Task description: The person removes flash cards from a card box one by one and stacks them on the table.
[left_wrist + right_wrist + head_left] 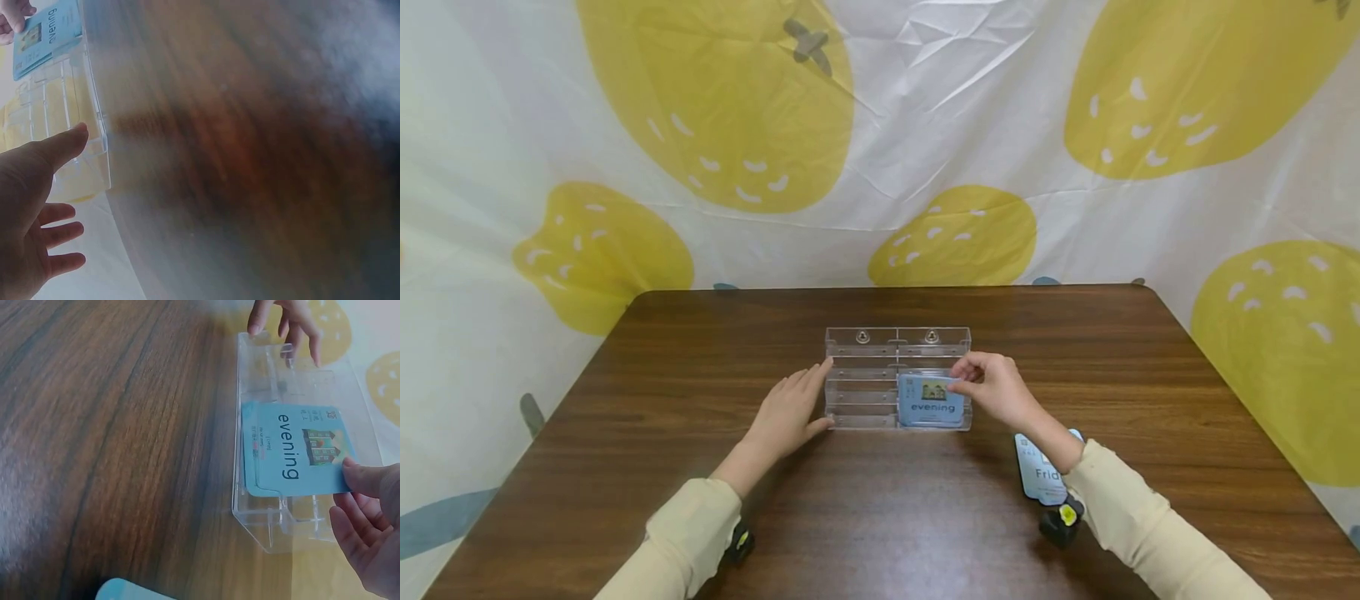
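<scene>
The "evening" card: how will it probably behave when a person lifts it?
The "evening" card is probably fairly stiff: its face looks flat and its edges straight while the right hand pinches it. It should be light, since it looks thin. Its smooth-looking face may let it slide easily against the clear holder.

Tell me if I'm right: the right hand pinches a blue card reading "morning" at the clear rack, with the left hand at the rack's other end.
Not quite: the blue card the right hand pinches reads "evening", not "morning", as the right wrist view shows. The rest stands.
</scene>
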### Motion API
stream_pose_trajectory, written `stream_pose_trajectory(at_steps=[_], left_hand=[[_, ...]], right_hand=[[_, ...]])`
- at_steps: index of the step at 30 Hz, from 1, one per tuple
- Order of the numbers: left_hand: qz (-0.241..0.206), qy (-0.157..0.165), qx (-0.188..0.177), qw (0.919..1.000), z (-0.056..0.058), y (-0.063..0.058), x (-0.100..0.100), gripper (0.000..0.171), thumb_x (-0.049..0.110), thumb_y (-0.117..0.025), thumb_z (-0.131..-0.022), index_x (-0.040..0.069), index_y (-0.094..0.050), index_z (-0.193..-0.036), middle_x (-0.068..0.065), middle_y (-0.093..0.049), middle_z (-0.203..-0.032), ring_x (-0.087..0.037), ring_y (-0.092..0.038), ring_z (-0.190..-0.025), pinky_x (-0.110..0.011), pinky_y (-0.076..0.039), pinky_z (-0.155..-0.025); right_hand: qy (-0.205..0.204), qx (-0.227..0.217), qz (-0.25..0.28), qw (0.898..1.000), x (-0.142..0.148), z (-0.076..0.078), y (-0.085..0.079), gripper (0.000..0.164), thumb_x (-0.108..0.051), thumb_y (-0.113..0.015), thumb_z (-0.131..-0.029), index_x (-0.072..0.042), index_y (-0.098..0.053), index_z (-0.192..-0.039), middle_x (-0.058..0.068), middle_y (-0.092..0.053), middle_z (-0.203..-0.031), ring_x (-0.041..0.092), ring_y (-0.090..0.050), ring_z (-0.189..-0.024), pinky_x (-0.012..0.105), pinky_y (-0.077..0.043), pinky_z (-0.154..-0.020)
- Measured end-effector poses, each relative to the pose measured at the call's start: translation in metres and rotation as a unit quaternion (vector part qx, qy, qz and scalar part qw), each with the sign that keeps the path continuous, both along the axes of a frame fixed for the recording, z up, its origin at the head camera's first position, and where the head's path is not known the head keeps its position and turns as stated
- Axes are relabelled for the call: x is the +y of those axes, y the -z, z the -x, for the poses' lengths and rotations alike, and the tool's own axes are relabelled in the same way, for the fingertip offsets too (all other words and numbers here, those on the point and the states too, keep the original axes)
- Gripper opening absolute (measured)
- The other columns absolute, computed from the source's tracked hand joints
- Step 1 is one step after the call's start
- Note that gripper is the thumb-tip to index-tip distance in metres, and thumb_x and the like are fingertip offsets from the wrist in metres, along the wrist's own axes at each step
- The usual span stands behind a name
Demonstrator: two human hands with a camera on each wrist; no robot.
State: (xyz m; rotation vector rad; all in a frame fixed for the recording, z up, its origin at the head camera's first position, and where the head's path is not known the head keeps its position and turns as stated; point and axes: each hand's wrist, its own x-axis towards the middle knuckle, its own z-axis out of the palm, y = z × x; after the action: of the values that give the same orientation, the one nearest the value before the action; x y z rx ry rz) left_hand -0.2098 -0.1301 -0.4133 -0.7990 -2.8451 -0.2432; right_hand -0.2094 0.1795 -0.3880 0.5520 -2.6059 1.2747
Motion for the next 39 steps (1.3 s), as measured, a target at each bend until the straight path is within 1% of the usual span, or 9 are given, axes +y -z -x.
stream_pose_trajectory(at_steps=[4,9,17,21,26,30,34,38,39], left_hand=[[0.001,-0.002,-0.005,1.0,0.0,0.0,0.0,0.087,0.034,-0.071,-0.077,0.006,-0.022,-0.143,-0.021,-0.044,-0.133,-0.036,-0.044,-0.12,-0.049,-0.035,-0.099],[0.0,-0.002,-0.006,1.0,0.0,0.0,0.0,0.088,0.035,-0.071,-0.077,0.006,-0.022,-0.143,-0.021,-0.044,-0.134,-0.036,-0.044,-0.12,-0.049,-0.035,-0.099],[0.0,-0.002,-0.004,1.0,0.0,0.002,-0.001,0.088,0.035,-0.071,-0.077,0.006,-0.022,-0.143,-0.021,-0.044,-0.134,-0.036,-0.044,-0.12,-0.049,-0.035,-0.099],[-0.002,-0.002,-0.002,1.0,0.001,0.002,0.0,0.088,0.035,-0.071,-0.076,0.006,-0.022,-0.143,-0.021,-0.044,-0.133,-0.036,-0.044,-0.12,-0.049,-0.035,-0.099],[-0.005,0.0,0.004,1.0,0.0,0.001,0.0,0.089,0.036,-0.072,-0.075,0.006,-0.023,-0.142,-0.022,-0.045,-0.132,-0.036,-0.045,-0.118,-0.049,-0.036,-0.098],[-0.017,0.006,0.009,0.9998,-0.001,0.001,0.0,0.09,0.035,-0.073,-0.074,0.005,-0.023,-0.143,-0.023,-0.045,-0.132,-0.038,-0.045,-0.118,-0.051,-0.036,-0.097],[-0.025,0.017,0.031,0.999,-0.002,0.001,0.0,0.091,0.032,-0.074,-0.074,0.004,-0.021,-0.143,-0.024,-0.048,-0.128,-0.038,-0.047,-0.114,-0.051,-0.038,-0.095],[-0.018,0.011,0.024,0.9995,-0.001,0.002,0.0,0.091,0.033,-0.073,-0.074,0.005,-0.021,-0.143,-0.023,-0.047,-0.129,-0.038,-0.047,-0.115,-0.05,-0.038,-0.096],[-0.018,0.008,0.013,0.9997,-0.001,0.002,0.0,0.09,0.033,-0.073,-0.075,0.005,-0.022,-0.143,-0.023,-0.046,-0.131,-0.038,-0.046,-0.117,-0.05,-0.037,-0.097]], right_hand=[[-0.006,0.011,0.0,1.0,0.003,0.001,0.0,0.006,-0.006,-0.07,-0.077,-0.003,-0.066,-0.079,0.002,-0.065,-0.071,0.01,-0.057,-0.063,0.023,-0.048,-0.056],[-0.004,0.02,0.001,1.0,0.005,0.001,-0.001,0.008,-0.009,-0.068,-0.08,-0.001,-0.067,-0.08,0.002,-0.066,-0.072,0.009,-0.056,-0.062,0.021,-0.046,-0.055],[0.004,0.027,-0.002,1.0,0.008,0.0,-0.004,0.007,-0.008,-0.067,-0.081,-0.001,-0.067,-0.08,0.003,-0.066,-0.072,0.012,-0.055,-0.061,0.022,-0.045,-0.053],[0.014,0.025,-0.007,1.0,0.01,0.001,-0.007,0.006,-0.008,-0.066,-0.081,-0.003,-0.068,-0.079,0.003,-0.066,-0.071,0.012,-0.054,-0.06,0.022,-0.044,-0.052],[0.021,0.018,-0.01,1.0,0.009,0.001,-0.014,0.005,-0.009,-0.065,-0.082,-0.005,-0.069,-0.081,0.003,-0.066,-0.071,0.011,-0.05,-0.058,0.021,-0.04,-0.049],[0.021,0.019,-0.007,1.0,0.008,0.0,-0.018,0.004,-0.009,-0.066,-0.082,-0.005,-0.068,-0.081,0.003,-0.065,-0.07,0.011,-0.048,-0.058,0.021,-0.039,-0.048],[0.021,0.022,-0.003,1.0,0.007,0.0,-0.021,0.004,-0.009,-0.066,-0.082,-0.006,-0.068,-0.081,0.004,-0.063,-0.068,0.011,-0.046,-0.056,0.021,-0.038,-0.047],[0.024,0.027,-0.003,0.999,0.007,-0.001,-0.022,0.004,-0.01,-0.066,-0.082,-0.006,-0.068,-0.081,0.004,-0.063,-0.067,0.01,-0.046,-0.056,0.021,-0.038,-0.047],[0.025,0.028,-0.003,0.999,0.008,-0.001,-0.022,0.004,-0.01,-0.066,-0.082,-0.006,-0.068,-0.081,0.003,-0.063,-0.067,0.01,-0.046,-0.056,0.021,-0.038,-0.047]])
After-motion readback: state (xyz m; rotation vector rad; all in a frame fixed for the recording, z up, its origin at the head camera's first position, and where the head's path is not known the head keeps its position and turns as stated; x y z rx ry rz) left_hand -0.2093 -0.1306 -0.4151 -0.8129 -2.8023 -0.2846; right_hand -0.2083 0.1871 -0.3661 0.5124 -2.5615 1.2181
